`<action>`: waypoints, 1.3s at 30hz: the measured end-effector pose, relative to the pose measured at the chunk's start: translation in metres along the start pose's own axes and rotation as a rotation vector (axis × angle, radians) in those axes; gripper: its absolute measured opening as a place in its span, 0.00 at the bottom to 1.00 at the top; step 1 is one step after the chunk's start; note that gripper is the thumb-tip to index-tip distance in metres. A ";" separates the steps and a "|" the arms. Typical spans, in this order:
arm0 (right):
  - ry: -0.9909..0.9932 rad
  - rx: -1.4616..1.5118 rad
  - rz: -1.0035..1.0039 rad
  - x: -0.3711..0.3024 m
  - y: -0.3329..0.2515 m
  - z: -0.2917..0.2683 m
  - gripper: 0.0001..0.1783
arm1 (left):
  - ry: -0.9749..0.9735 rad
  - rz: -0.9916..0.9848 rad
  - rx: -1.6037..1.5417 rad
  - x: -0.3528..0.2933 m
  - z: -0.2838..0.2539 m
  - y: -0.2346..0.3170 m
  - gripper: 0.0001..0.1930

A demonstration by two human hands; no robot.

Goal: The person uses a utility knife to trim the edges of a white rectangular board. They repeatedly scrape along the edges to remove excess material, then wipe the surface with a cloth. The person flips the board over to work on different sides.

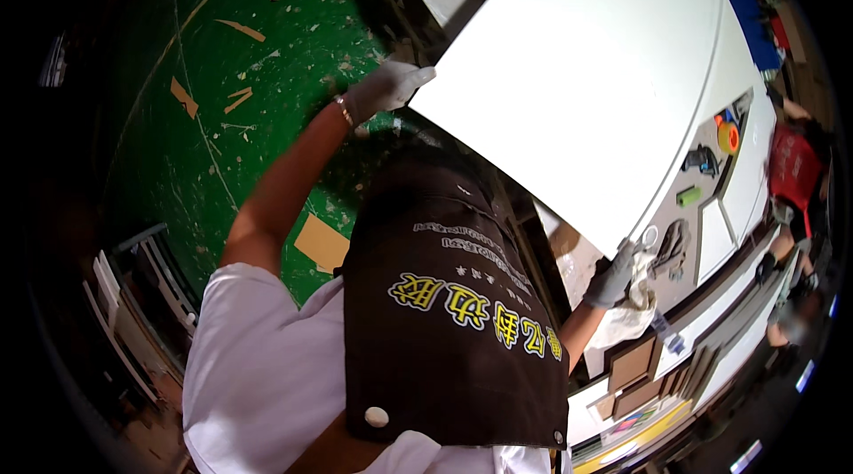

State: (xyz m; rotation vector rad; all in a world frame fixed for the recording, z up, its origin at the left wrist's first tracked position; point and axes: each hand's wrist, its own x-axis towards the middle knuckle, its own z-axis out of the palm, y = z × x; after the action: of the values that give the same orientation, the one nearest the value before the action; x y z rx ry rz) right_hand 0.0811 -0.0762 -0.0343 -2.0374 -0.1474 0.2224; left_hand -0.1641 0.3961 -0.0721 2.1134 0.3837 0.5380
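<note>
A large white panel stretches away from me over the workbench, tilted in the picture. My left hand, in a pale glove, is closed on its left corner with the thumb on top. At the near right corner, my right hand grips the edge in a darker-looking grey glove. Fingers of both hands are partly hidden under the panel. Beside my right hand lies a crumpled whitish cloth.
Right of the panel, the bench holds an orange tape roll, a black tool and a green block. A person in red stands beyond. Cardboard scraps litter the green floor; brown boards stand at lower right.
</note>
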 end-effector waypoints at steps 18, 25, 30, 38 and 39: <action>0.181 0.301 0.233 -0.037 -0.047 0.056 0.35 | -0.133 -0.361 0.110 0.089 -0.038 0.032 0.22; 0.090 0.315 0.316 -0.048 -0.027 0.065 0.28 | 0.386 0.115 0.528 0.096 -0.048 -0.078 0.12; 0.017 0.302 0.310 -0.065 -0.078 0.119 0.23 | 0.517 -0.255 0.107 0.093 -0.092 -0.067 0.13; -0.248 0.555 0.504 -0.059 -0.125 0.151 0.20 | 0.797 -0.388 -0.252 0.132 -0.091 -0.038 0.19; -0.258 0.598 0.530 -0.057 -0.126 0.151 0.20 | 0.702 -0.268 -0.137 0.140 -0.102 -0.054 0.19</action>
State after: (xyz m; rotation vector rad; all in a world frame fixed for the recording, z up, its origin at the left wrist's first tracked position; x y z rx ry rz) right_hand -0.0088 0.1010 0.0158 -1.4088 0.2783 0.7650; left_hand -0.0995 0.5608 -0.0326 1.6526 0.9754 1.1045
